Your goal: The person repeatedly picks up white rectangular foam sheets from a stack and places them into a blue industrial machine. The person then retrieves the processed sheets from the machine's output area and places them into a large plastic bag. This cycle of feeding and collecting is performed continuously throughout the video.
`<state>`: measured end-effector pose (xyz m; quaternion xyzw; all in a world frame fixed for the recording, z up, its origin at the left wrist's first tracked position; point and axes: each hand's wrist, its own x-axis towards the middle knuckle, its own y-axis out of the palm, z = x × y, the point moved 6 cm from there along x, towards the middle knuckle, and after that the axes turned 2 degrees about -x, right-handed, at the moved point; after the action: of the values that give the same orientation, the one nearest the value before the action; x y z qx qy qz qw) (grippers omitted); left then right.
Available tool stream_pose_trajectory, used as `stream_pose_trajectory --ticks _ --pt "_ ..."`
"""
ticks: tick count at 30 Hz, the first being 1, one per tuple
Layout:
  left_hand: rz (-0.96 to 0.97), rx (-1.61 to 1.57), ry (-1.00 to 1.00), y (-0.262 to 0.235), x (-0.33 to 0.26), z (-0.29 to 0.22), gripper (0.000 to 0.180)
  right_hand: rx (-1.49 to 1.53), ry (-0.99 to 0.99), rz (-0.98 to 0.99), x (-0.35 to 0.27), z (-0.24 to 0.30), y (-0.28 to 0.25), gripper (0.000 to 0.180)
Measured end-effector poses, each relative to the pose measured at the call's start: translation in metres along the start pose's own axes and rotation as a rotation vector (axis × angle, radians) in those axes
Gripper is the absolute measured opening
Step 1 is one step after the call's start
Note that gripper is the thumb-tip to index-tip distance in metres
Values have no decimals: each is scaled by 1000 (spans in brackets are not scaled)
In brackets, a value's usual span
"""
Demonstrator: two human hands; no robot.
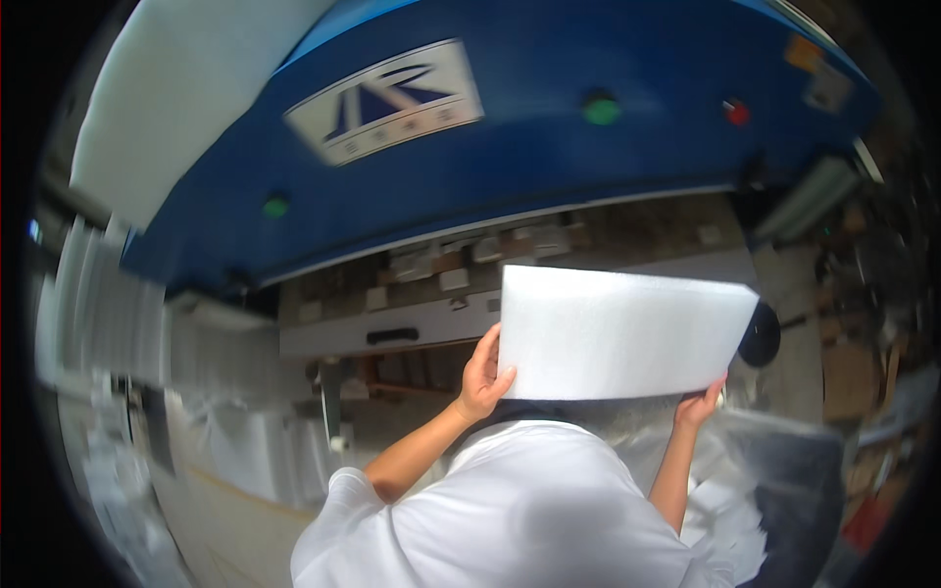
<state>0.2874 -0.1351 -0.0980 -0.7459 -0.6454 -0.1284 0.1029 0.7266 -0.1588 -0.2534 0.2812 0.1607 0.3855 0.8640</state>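
A person in a white short-sleeved shirt (520, 510) stands right in front of me, seen from behind. That person's two raised hands hold a white rectangular foam sheet (618, 333) by its lower corners, one hand (482, 377) at the left corner and the other (701, 404) at the right. The sheet hides most of that person's head. Neither of my own hands is in the picture.
A large blue machine (510, 147) with green (600, 108) and red (735, 113) buttons arches overhead, with a grey bed (392, 328) under it. White foam stacks (98, 304) stand at the left. More white sheets and clear plastic (735, 510) lie low right.
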Motion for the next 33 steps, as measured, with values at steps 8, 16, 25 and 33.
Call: stream_pose_trajectory --ticks 8,16,25,33 --pt "-704 382 -153 -186 -25 98 40 -714 -94 584 -2 -105 178 47" --pt "-696 622 -191 -325 104 167 33 -843 -307 971 24 -207 353 59" --pt "-465 1044 -157 -324 130 195 38 -1410 -808 1041 73 -269 341 36" --pt "-393 1191 -63 -287 93 115 30 -1092 -741 580 40 -197 335 63"
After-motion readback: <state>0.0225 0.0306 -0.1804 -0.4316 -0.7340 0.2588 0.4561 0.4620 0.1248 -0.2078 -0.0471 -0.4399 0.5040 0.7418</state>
